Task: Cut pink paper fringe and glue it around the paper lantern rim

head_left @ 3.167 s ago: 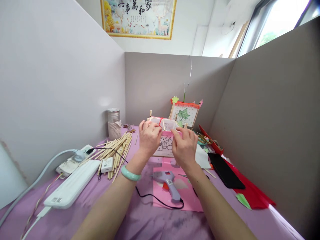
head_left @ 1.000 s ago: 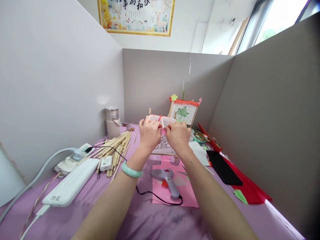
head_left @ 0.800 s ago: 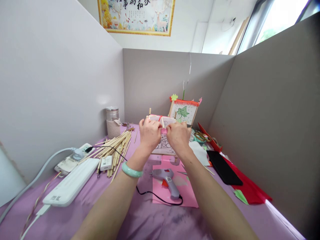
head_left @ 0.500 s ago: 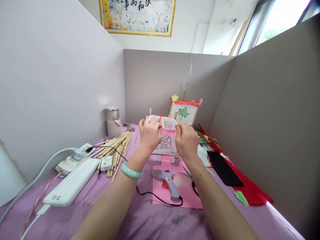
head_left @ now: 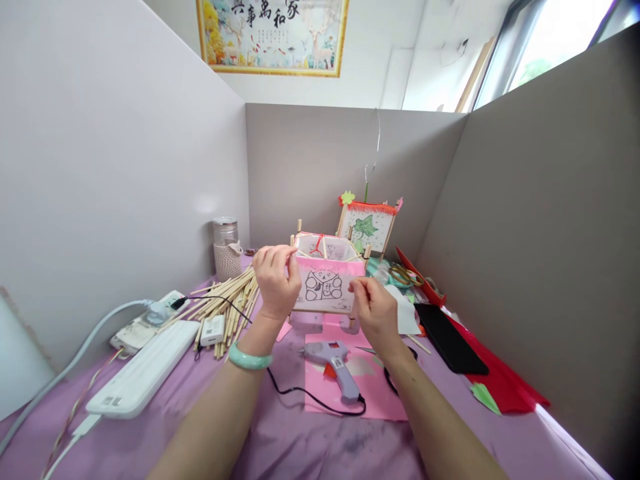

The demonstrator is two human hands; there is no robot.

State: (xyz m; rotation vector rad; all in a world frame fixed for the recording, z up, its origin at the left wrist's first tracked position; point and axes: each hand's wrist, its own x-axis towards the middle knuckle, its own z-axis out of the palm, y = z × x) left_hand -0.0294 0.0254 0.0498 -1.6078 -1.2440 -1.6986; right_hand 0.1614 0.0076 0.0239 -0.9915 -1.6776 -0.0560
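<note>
A paper lantern (head_left: 327, 287) with a stick frame stands in front of me, a bear-like line drawing on its near panel and a pink fringed strip (head_left: 333, 267) along the top edge. Red string (head_left: 319, 245) shows inside its open top. At the upper left corner, my left hand (head_left: 277, 280) is closed, thumb and fingertips at the edge. My right hand (head_left: 376, 310) is curled shut, fingertips against the panel's lower right side; whatever they pinch is hidden. Nearer me, a lilac glue gun (head_left: 340, 367) and partly covered scissors (head_left: 390, 380) lie on pink paper (head_left: 325, 393).
Behind stands another lantern (head_left: 367, 227) with a green leaf. Left are wooden sticks (head_left: 233, 300), a jar (head_left: 227, 250), a white power bank (head_left: 143, 367) and a power strip (head_left: 145, 330). Right are a black phone (head_left: 450, 339) and red material (head_left: 510, 383). Grey partitions (head_left: 320, 160) enclose the table.
Both hands have left the lantern's top middle. My left hand shifted left to its corner; my right hand dropped along its right side. More of the drawing and pink strip shows.
</note>
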